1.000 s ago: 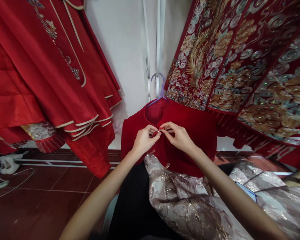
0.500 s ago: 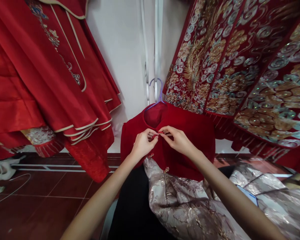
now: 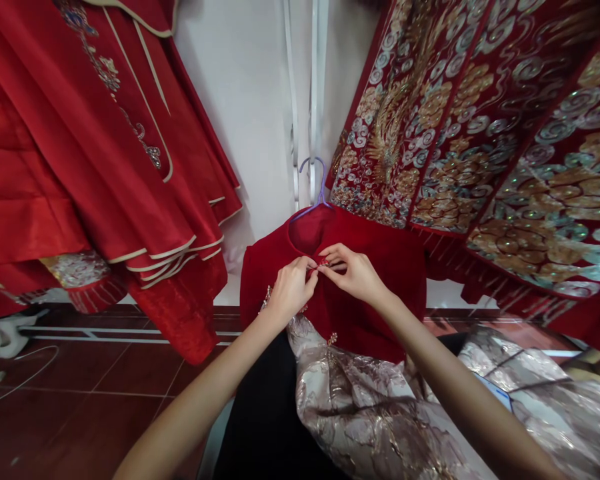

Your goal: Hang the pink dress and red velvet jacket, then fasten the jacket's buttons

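A dark red jacket (image 3: pixel 380 327) hangs on a purple hanger (image 3: pixel 321 190) in front of me, its round neck facing up. Just below the neckline, both hands meet at a small red frog button (image 3: pixel 322 265) with a sparkly trim. My left hand (image 3: pixel 291 288) pinches its left side, fingertips bunched together. From the right, my right hand (image 3: pixel 356 272) pinches the other side between thumb and forefinger, the other fingers loosely bent. The fingers partly hide the button. Lower on the front sits a gold beaded ornament (image 3: pixel 333 339).
Red garments with pale piping (image 3: pixel 130 167) hang at the left, and a heavily embroidered red garment (image 3: pixel 460 133) at the right. Shiny silver-beige fabric (image 3: pixel 360 407) lies across my lap, with a phone (image 3: pixel 495 390) on it. White shoes (image 3: pixel 7 338) stand on the tiled floor.
Both hands stay at the neckline, with slightly shifted fingers. My left hand has turned a little, and a beaded ornament beside it shows more now. My right fingers sit slightly higher.
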The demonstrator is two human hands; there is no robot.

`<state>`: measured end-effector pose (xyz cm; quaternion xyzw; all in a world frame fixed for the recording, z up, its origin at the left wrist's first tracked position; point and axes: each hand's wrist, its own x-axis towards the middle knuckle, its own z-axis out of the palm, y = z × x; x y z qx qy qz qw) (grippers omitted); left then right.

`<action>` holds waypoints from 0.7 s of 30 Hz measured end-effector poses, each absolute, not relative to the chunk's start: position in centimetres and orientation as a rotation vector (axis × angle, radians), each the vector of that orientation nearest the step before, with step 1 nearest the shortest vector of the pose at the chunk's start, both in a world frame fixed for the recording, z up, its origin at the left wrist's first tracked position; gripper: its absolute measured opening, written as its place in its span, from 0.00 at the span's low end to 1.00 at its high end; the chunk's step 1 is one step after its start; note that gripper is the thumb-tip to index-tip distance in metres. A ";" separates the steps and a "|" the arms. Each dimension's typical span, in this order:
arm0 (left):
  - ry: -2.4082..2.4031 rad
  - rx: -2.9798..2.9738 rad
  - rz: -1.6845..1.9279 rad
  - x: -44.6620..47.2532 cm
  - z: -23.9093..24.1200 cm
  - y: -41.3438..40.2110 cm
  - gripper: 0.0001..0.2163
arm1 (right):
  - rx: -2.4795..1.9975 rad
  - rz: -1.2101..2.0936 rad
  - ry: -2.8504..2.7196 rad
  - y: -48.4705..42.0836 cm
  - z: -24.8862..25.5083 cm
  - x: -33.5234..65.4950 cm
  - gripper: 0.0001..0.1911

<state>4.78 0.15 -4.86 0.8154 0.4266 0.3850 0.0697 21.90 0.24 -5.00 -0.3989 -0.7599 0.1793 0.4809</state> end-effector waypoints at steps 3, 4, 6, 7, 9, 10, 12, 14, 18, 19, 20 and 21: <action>1.305 2.495 1.172 5.0 -5.0 0.1 0.05 | -0.977 0.378 -1.875 0.4 -5.0 21.8 0.14; 1.297 2.488 1.188 5.1 -5.1 0.1 0.05 | -0.978 0.353 -1.883 0.4 -5.1 21.6 0.14; 1.264 2.409 1.238 5.2 -5.6 0.1 0.06 | -0.974 0.317 -1.871 0.5 -5.6 21.3 0.14; 1.239 2.332 1.265 5.2 -5.9 0.2 0.06 | -0.975 0.306 -1.843 0.4 -6.1 21.0 0.15; 1.168 2.144 1.271 4.9 -6.5 0.4 0.07 | -1.009 0.291 -1.749 -0.1 -7.5 20.4 0.17; 1.131 2.060 1.243 4.6 -6.8 0.4 0.08 | -1.035 0.284 -1.699 -0.5 -8.3 20.1 0.20; 1.063 1.940 1.177 3.9 -6.9 0.5 0.10 | -1.072 0.262 -1.661 -1.7 -10.2 19.2 0.28; 1.002 1.859 1.151 3.0 -6.5 0.4 0.12 | -1.067 0.209 -1.750 -2.8 -11.9 18.3 0.37; 0.934 1.723 1.162 1.9 -4.7 -0.3 0.12 | -1.082 -0.007 -1.866 -3.9 -14.9 16.6 0.51; 0.932 1.694 1.171 1.9 -4.6 -0.6 0.12 | -1.099 -0.043 -1.827 -3.9 -15.5 16.4 0.49; 0.931 1.664 1.191 2.0 -4.6 -1.0 0.12 | -1.111 -0.065 -1.770 -3.8 -16.0 16.3 0.46; 0.935 1.625 1.223 2.2 -4.8 -1.3 0.12 | -1.117 -0.070 -1.700 -3.7 -16.3 16.3 0.41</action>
